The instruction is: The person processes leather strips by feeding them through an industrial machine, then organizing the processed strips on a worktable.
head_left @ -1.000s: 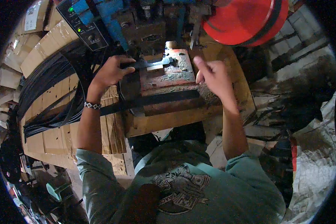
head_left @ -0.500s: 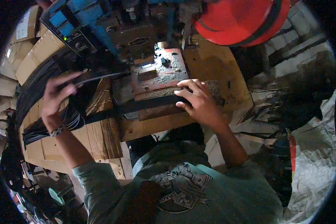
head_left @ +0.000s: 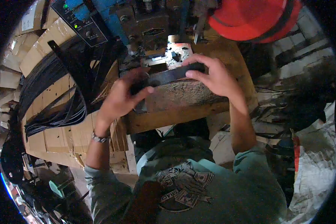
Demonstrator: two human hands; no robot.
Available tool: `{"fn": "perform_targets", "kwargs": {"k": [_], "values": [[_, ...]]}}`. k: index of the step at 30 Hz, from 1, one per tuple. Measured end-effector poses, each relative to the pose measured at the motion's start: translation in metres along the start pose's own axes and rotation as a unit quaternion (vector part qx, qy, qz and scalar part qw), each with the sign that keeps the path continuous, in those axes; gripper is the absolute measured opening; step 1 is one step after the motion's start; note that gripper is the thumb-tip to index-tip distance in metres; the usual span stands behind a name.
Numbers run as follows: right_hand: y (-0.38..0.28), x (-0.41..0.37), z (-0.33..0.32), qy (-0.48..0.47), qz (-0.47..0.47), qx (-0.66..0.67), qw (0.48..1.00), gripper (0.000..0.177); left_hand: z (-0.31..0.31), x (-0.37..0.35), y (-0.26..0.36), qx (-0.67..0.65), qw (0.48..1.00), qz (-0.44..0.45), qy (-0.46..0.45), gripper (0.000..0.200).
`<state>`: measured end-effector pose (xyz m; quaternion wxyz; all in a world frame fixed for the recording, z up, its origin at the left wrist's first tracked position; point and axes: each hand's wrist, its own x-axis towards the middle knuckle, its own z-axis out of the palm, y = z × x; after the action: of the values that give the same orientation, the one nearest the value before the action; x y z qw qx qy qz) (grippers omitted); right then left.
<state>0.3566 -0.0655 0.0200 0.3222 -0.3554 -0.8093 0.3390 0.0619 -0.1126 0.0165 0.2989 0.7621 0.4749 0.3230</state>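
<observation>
A black strap (head_left: 170, 76) is stretched between my two hands, in front of the machine's small lit work plate (head_left: 183, 47). My left hand (head_left: 117, 99) grips it on the left, thumb on the near side and fingers partly in shadow behind. At its right part, my right hand (head_left: 218, 78) pinches the strap between thumb and fingers. Below the strap lies a rough, dust-covered block (head_left: 183, 93) on the wooden table (head_left: 168, 118). To the left, a long black strip (head_left: 69, 71) with a hole near its tip arches up over the bundle.
A dark press-like machine (head_left: 147, 20) stands behind the plate, with a control box (head_left: 89, 33) showing green lights. Bundled black strips (head_left: 59, 119) lie on cardboard (head_left: 82, 134) at left. A red round object (head_left: 250, 20) is at upper right, a white sack (head_left: 313, 160) at lower right.
My left hand has moved right, from beside the strip bundle to the strap before the machine. My right hand has risen with the strap, and the long strip now arches up at left.
</observation>
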Motion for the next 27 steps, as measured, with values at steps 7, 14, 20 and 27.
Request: {"fn": "perform_targets", "kwargs": {"k": [7,14,20,27], "values": [[0.023,0.017,0.016,0.017,0.081,-0.065,0.995,0.028,-0.015,0.035,-0.028,-0.003,0.998,0.063,-0.026,0.037],[0.043,0.025,0.055,0.081,-0.068,-0.264,0.959,0.043,-0.075,0.063,-0.063,0.169,0.980,-0.028,-0.106,0.035],[0.037,0.032,0.067,0.082,-0.055,-0.317,0.943,0.044,-0.058,0.062,-0.071,0.271,0.961,0.007,-0.056,0.035],[0.038,0.023,0.060,0.090,-0.008,-0.381,0.920,0.045,-0.046,0.073,-0.060,0.162,0.984,-0.009,-0.078,0.034]]}}
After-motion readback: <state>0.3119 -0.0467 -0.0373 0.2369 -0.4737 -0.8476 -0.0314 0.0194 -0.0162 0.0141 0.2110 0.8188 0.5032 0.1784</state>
